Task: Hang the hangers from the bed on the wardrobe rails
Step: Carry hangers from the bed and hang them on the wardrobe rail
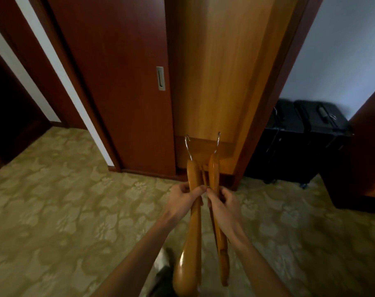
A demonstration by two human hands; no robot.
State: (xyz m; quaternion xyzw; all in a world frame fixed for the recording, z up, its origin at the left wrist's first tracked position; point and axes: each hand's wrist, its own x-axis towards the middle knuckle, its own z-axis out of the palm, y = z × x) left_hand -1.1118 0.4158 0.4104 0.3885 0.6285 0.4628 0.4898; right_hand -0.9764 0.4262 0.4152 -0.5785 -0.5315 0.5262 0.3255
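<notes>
Gripping: left hand (183,199) left hanger (190,232) | right hand (222,202) right hanger (216,211) | wardrobe opening (220,71) ahead

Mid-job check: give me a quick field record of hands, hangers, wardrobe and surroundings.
left hand: grips left wooden hanger with metal hook
right hand: grips right wooden hanger with metal hook
hooks: pointing away, toward wardrobe
dark red sliding wardrobe door: slid left, light wood interior exposed
rail: not in view
black suitcases: right of wardrobe
floor: patterned green carpet
</notes>
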